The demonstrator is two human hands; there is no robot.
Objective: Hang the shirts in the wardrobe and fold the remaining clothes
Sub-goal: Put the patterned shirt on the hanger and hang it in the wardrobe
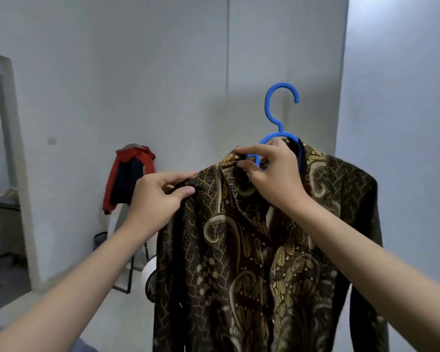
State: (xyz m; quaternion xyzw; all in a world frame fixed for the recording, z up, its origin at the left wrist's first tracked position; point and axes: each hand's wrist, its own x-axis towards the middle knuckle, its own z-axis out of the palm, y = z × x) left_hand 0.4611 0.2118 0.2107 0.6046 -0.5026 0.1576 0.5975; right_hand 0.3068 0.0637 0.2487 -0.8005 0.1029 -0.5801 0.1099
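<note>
Shirt (252, 250): dark brown batik, gold and cream leaf and scroll pattern, long sleeves. Hung upright, front open, collar at top, sleeves hanging at both sides. Draped over hanger (281, 115): blue plastic, hook upright and free above the collar, opening to the right; shoulders mostly hidden inside the shirt.

My right hand (272, 174) grips the blue hanger (281, 115) at the batik shirt's (252, 262) collar; my left hand (158, 196) pinches its shoulder.
</note>
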